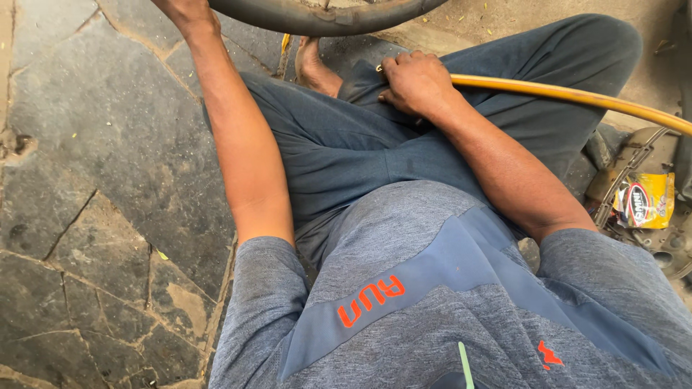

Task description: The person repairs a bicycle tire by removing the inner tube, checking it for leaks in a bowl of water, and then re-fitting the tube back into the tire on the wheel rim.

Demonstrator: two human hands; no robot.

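Observation:
I sit on a stone floor with my legs in dark blue trousers. My right hand point(414, 81) rests on my lap, closed around the end of a yellow hose point(577, 95) that runs off to the right edge. My left arm reaches up to the top edge toward a black rubber inner tube point(317, 18). Only the wrist of my left hand point(184, 9) shows; its fingers are out of frame, so its grip cannot be seen. A bare foot point(315, 68) lies just below the tube.
Cracked grey stone slabs point(94, 180) cover the left side. At the right edge lie a yellow packet point(645, 200) and rusty metal parts point(667, 245).

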